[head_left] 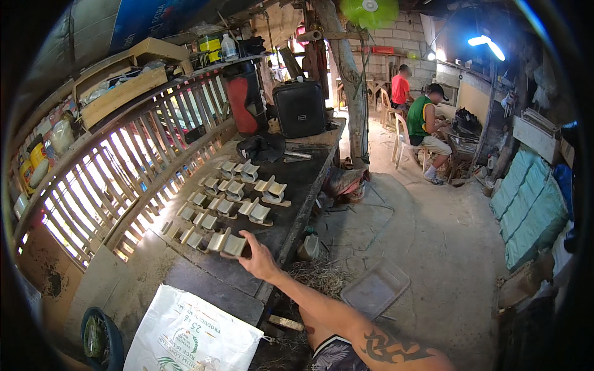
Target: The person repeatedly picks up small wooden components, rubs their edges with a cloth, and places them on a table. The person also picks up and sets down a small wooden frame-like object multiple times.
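Observation:
My right hand (258, 260) reaches in from the lower right, its fingers closed on the right end of a curved, pale tan piece (221, 242) that looks like wood or bamboo. The piece sits at or just above the dark table (303, 179); contact with the top cannot be made out. Beyond it, several similar pieces stand in slanting rows, among them a larger one (271, 190) at the far right and another (255, 211) nearer me. My left hand is out of view.
A white sack (192, 331) and a dark round tub (114, 340) are at the near left. A black speaker-like box (299, 109) stands at the table's far end. On the floor lies a shallow tray (377, 287). Two people (426, 117) sit farther back.

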A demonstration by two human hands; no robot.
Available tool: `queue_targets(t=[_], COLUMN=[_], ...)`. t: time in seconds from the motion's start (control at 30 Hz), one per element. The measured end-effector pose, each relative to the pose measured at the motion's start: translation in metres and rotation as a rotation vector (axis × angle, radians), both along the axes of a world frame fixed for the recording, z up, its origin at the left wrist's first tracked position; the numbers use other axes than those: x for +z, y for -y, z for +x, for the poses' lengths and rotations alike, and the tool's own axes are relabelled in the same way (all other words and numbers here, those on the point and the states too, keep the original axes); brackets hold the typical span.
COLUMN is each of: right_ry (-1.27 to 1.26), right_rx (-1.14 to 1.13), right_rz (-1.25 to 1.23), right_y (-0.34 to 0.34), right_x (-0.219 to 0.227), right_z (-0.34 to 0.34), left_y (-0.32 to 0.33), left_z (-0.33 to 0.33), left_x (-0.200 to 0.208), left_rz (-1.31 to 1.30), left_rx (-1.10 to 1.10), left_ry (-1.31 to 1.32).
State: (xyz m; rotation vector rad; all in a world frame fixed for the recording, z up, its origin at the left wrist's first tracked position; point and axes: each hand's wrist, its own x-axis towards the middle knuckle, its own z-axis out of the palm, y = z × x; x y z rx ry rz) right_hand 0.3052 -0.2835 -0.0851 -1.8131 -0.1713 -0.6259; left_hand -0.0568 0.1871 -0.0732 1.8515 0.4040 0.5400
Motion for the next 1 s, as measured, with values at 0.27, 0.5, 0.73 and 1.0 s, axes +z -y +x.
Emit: queue_targets(t=[0.27,0.5,0.73,1.0], right_ry=[-0.021,0.106,-0.080,-0.100], right_rx=[0.519,0.550,0.679,0.618], right_rz=[0.405,0.284,0.561,0.527], right_y=[-0.049,-0.058,-0.059,-0.053], right_x=[0.051,0.110,0.163,0.170], right_z=[-0.065,-0.086,-0.107,-0.113], left_y=[0.036,0.069,0.070,0.104], left_z=[0.053,0.091,0.153,0.165], left_x=[0.054,0.139,0.124,0.133], left_rz=[0.410,0.230,-0.359,-0.463], left_rx=[0.073,0.088,-0.153,-0.244], left_ry=[-0.042,-0.160,0.406,0.380])
